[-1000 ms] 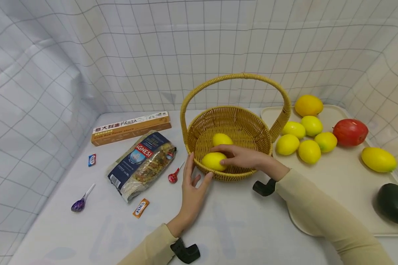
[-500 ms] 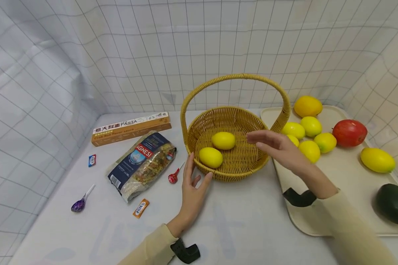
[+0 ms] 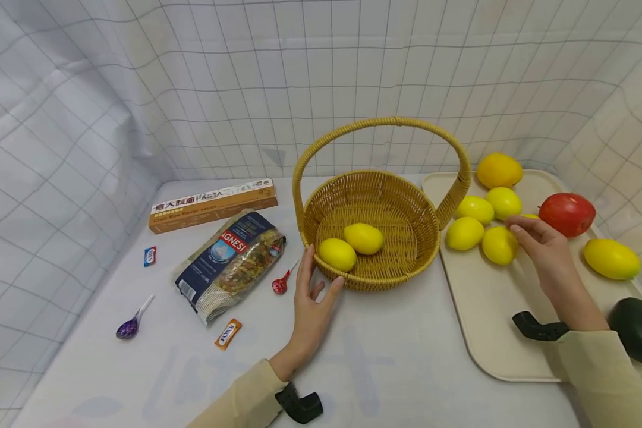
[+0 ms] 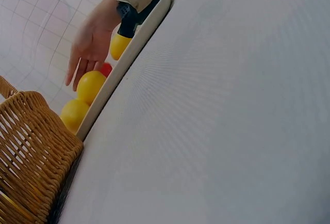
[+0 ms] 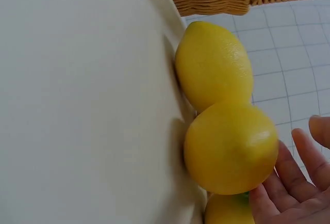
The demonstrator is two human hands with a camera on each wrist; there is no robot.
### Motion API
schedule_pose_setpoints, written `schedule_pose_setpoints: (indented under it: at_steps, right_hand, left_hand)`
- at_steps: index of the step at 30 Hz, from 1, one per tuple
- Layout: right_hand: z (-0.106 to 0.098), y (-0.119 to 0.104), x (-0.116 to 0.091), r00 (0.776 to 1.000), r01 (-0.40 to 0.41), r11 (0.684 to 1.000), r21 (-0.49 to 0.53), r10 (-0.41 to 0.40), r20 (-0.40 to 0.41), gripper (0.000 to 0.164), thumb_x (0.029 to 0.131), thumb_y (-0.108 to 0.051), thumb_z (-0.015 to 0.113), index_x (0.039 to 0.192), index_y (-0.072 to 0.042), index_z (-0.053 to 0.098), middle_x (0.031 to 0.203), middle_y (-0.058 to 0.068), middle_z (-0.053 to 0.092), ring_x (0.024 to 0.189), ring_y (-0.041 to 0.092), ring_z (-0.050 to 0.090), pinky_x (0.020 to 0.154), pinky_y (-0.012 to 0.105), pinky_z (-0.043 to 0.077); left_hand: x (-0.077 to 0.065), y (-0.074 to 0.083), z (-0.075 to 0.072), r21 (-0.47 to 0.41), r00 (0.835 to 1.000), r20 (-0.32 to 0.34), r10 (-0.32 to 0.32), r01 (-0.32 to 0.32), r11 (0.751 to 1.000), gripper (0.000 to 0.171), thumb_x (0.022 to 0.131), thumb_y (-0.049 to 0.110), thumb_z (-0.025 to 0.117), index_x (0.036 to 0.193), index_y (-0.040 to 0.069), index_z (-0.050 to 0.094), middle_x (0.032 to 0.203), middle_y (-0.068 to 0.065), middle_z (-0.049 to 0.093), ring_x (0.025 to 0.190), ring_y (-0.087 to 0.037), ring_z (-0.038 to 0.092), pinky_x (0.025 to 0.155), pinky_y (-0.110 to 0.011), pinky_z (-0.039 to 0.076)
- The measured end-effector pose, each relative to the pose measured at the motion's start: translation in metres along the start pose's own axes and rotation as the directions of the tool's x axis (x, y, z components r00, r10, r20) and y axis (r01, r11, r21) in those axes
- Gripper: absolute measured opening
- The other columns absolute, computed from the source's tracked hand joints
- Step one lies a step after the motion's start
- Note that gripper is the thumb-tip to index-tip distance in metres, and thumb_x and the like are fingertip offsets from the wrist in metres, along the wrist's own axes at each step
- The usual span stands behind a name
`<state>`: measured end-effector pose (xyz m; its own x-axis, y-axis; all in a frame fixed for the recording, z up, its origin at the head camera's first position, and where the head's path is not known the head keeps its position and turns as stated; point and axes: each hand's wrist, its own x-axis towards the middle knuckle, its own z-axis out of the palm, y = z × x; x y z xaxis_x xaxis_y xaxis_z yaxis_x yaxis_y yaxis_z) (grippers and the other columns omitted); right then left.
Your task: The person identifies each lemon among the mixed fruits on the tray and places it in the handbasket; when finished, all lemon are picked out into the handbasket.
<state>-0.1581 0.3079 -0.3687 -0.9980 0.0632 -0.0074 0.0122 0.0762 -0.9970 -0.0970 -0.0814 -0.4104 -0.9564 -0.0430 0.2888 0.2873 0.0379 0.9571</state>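
Lemon [image 3: 500, 245] in play, right side of the head view, sitting on the tray [image 3: 476, 321], the broad one filling the lower right! Basket [image 3: 371, 284], centre frame. Left hand [image 3: 305, 312], lower centre, rests fingertips against the basket, grasping nothing. Right hand [image 3: 559, 267], towards the right edge, is in tight, fingers loose, no grip taken! Two lemons [image 3: 364, 238] lie in the basket. For a clean pick, I'd want thumb and fingers round the middle, then straight up, sparing the neighbour [image 3: 465, 233]; left hand light. And look what the right wrist view gives: thumb standing apart from the lemon, where the head view makes them seem to meet. Finger contact? Can't tell.
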Motion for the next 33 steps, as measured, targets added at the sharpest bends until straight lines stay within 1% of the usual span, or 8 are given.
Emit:
schedule_pose_setpoints:
  at_steps: [2,5,9,15,20,24,27,33]
  right_hand:
    - [0.0,0.005,0.003,0.999,-0.035,0.981,-0.191,0.039,0.02,0.048,0.094,-0.032,0.056,0.133,-0.007,0.049,0.119,-0.003,0.051,0.11,0.011,0.042,0.089,0.014,0.037]
    - [0.005,0.01,0.007,0.991,-0.035,0.918,-0.396,0.083,0.106,0.061,0.094,-0.035,0.055,0.142,-0.002,0.035,0.135,0.01,0.04,0.121,0.026,0.032,0.103,0.034,0.029]
    - [0.013,0.011,0.009,0.961,-0.005,0.872,-0.49,0.139,0.237,0.072,0.093,-0.03,0.06,0.146,0.001,0.022,0.144,0.029,0.02,0.124,0.045,0.02,0.1,0.064,0.015]
    - [0.012,0.001,0.003,0.921,0.058,0.803,-0.594,0.186,0.341,0.076,0.089,-0.031,0.065,0.145,-0.002,0.025,0.142,0.032,0.02,0.124,0.049,0.02,0.093,0.07,0.016]
    - [0.013,-0.023,-0.012,0.866,0.175,0.837,-0.518,0.12,0.485,0.06,0.092,-0.02,0.061,0.144,-0.013,0.032,0.141,0.02,0.029,0.121,0.038,0.027,0.091,0.061,0.028]
    - [0.034,-0.044,-0.019,0.759,0.366,0.861,-0.353,-0.056,0.649,0.058,0.091,-0.004,0.058,0.143,-0.015,0.036,0.135,0.01,0.039,0.112,0.022,0.037,0.089,0.034,0.037]
    - [0.061,-0.054,-0.015,0.688,0.411,0.876,-0.253,-0.117,0.716,0.059,0.09,-0.001,0.058,0.143,-0.014,0.036,0.132,0.007,0.043,0.109,0.018,0.042,0.085,0.026,0.04]
    - [0.12,-0.058,0.006,0.655,0.31,0.917,-0.25,-0.016,0.756,0.055,0.092,-0.019,0.062,0.14,-0.012,0.037,0.131,0.008,0.043,0.108,0.027,0.045,0.089,0.038,0.041]
  left_hand:
    - [0.001,-0.008,-0.001,0.002,1.0,0.0,0.001,-0.001,1.0,0.072,0.092,0.01,0.06,0.151,0.014,0.019,0.154,-0.001,0.011,0.136,-0.02,0.022,0.101,-0.047,0.032]
    - [0.001,-0.012,-0.001,0.006,1.0,0.0,0.006,-0.006,1.0,0.072,0.092,0.014,0.061,0.151,0.018,0.019,0.154,0.003,0.011,0.135,-0.018,0.023,0.101,-0.046,0.033]
    - [0.001,-0.012,-0.001,0.007,1.0,0.003,0.001,-0.001,1.0,0.071,0.093,0.016,0.061,0.151,0.021,0.02,0.153,0.007,0.012,0.135,-0.016,0.024,0.101,-0.045,0.033]
    - [-0.001,0.013,0.001,-0.018,1.0,0.008,-0.03,0.03,0.999,0.07,0.093,0.006,0.058,0.15,0.011,0.019,0.154,-0.003,0.011,0.135,-0.022,0.023,0.101,-0.051,0.03]
    - [-0.002,0.019,0.001,-0.015,0.999,0.007,-0.044,0.044,0.999,0.07,0.092,0.004,0.058,0.15,0.011,0.019,0.154,-0.005,0.01,0.135,-0.022,0.023,0.101,-0.051,0.029]
    - [0.0,0.016,0.0,-0.003,0.999,0.008,-0.041,0.041,0.999,0.07,0.093,0.006,0.058,0.15,0.013,0.02,0.154,-0.003,0.01,0.136,-0.022,0.022,0.101,-0.051,0.03]
    - [0.002,0.005,-0.001,0.001,0.999,0.005,-0.033,0.033,0.999,0.07,0.093,0.008,0.059,0.151,0.016,0.019,0.154,0.001,0.01,0.135,-0.02,0.022,0.102,-0.049,0.03]
    - [0.0,-0.011,-0.001,0.016,1.0,-0.003,-0.02,0.02,1.0,0.072,0.092,0.016,0.061,0.151,0.024,0.02,0.153,0.008,0.012,0.135,-0.016,0.024,0.101,-0.043,0.033]
